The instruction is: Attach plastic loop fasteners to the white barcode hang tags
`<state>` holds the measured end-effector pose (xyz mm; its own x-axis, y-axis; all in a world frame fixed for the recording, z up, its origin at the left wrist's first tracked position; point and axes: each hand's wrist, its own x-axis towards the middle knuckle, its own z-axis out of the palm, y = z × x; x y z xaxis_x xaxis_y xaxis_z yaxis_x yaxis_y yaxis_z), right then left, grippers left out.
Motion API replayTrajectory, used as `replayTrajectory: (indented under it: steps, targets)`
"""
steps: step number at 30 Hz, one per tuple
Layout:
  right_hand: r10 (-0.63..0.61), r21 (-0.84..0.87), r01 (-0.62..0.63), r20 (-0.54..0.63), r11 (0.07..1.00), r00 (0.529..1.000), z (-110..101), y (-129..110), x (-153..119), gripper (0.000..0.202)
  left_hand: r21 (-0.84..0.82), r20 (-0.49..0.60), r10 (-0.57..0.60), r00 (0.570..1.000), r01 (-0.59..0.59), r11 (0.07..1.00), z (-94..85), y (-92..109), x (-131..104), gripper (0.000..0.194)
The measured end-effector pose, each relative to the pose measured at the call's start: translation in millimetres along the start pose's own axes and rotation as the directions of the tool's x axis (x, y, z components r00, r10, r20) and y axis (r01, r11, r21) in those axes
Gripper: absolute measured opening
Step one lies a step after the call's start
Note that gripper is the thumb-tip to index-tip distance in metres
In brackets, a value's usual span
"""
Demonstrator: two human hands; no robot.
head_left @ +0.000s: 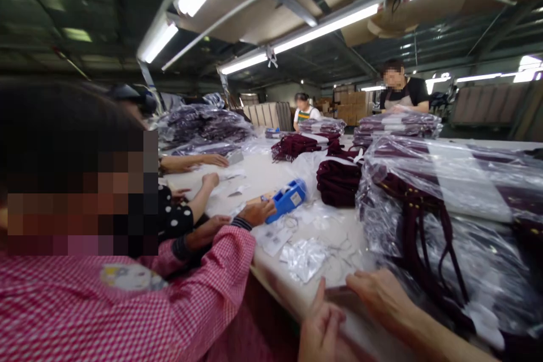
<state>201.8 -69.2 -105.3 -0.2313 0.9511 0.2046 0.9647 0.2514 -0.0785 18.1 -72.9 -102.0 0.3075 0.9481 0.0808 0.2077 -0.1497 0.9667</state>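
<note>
My left hand [321, 329] is at the bottom edge of the view, by the near edge of the white table [271, 172]. Its thumb points up and its fingers curl inward; what they grip is hidden. My right hand [380, 294] lies just right of it, fingers stretched flat towards the left on a shiny clear plastic film at the table edge. A big stack of bagged maroon garments [458, 209] rises directly behind my right hand. Small silver foil packets [303, 257] and paper tags [275, 237] lie just beyond my hands.
A co-worker in a pink checked sleeve [212, 283] sits close on my left, one hand by a blue tagging tool [289, 199]. Folded maroon garments [337, 181] and more bagged stacks [203, 124] cover the table. Other people work along and behind it.
</note>
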Motion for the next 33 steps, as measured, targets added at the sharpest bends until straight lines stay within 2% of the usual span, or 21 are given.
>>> replayTrajectory:
  steps: [2, 5, 7, 10, 12, 17, 21, 25, 26, 28, 33]
  targets:
    - [0.001, 0.014, -0.001, 0.041, 1.000, 0.999, -12, 4, -2, 0.021, -0.042, 0.002, -0.025, 1.000, 0.025, 0.999, 1.7, -9, 0, 0.021]
    - [0.007, 0.030, -0.009, 0.052, 0.999, 0.999, -27, 11, -3, 0.020, -0.135, -0.040, -0.087, 0.995, 0.081, 0.988, -3.3, -10, 1, 0.022]
    - [-0.006, 0.093, 0.007, -0.005, 0.996, 1.000, -35, 16, -4, 0.024, -0.225, -0.029, -0.157, 0.987, 0.146, 0.963, -8.7, -7, 1, 0.026]
    - [-0.045, 0.305, 0.078, -0.115, 0.949, 0.992, -47, 22, -7, 0.024, -0.360, 0.019, -0.241, 0.970, 0.232, 0.904, -13.0, 0, -2, 0.030]
    - [-0.034, 0.454, 0.074, -0.096, 0.888, 0.995, -55, 25, -9, 0.023, -0.423, 0.037, -0.268, 0.963, 0.258, 0.868, -11.7, 7, -5, 0.029]
    - [-0.037, 0.707, -0.038, 0.091, 0.706, 0.995, -68, 32, -14, 0.028, -0.576, 0.081, -0.325, 0.942, 0.310, 0.757, -1.3, 31, -14, 0.025]
    - [-0.074, 0.841, -0.100, 0.164, 0.532, 0.984, -72, 40, -19, 0.026, -0.558, 0.130, -0.318, 0.939, 0.334, 0.760, 4.0, 48, -21, 0.020]
    - [-0.067, 0.924, -0.178, 0.213, 0.337, 0.975, -79, 51, -24, 0.030, -0.539, 0.122, -0.328, 0.937, 0.340, 0.771, 6.2, 51, -24, 0.017]
    - [-0.058, 0.927, -0.182, 0.212, 0.329, 0.975, -81, 53, -25, 0.030, -0.540, 0.125, -0.332, 0.935, 0.344, 0.768, 6.6, 50, -24, 0.018]
    - [-0.040, 0.914, -0.164, 0.192, 0.371, 0.981, -87, 56, -28, 0.030, -0.541, 0.144, -0.334, 0.931, 0.357, 0.761, 7.3, 46, -24, 0.019]
    - [-0.087, 0.800, -0.009, 0.077, 0.600, 0.993, -105, 53, -30, 0.028, -0.525, 0.185, -0.310, 0.933, 0.361, 0.771, 7.7, 43, -22, 0.019]
